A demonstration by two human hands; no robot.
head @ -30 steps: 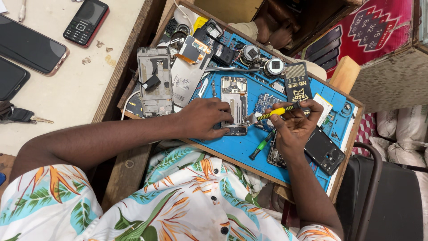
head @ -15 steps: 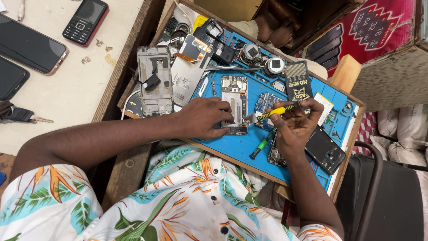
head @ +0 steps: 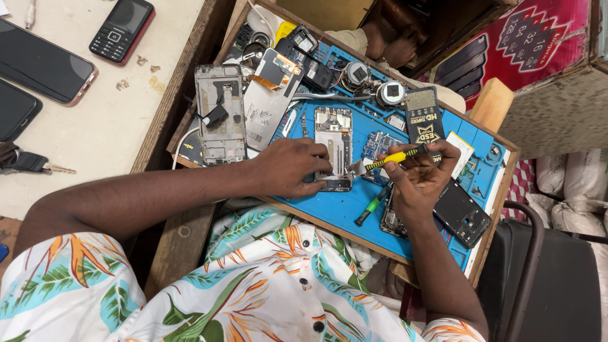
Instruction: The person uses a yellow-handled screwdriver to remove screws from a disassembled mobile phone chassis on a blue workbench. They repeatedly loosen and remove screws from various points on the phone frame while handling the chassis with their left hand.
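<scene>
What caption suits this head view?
Left hand steadies an opened phone while right hand holds a yellow screwdriver.

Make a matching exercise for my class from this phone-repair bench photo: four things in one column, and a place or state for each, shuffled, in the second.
Things
1. yellow-handled screwdriver
2. green-handled screwdriver
3. red and black keypad phone
4. opened phone

Places or states
A. lying loose on the blue mat
B. on the pale table, far from both hands
C. held in the right hand
D. steadied under the left hand

Pairs: 1-C, 2-A, 3-B, 4-D
</scene>
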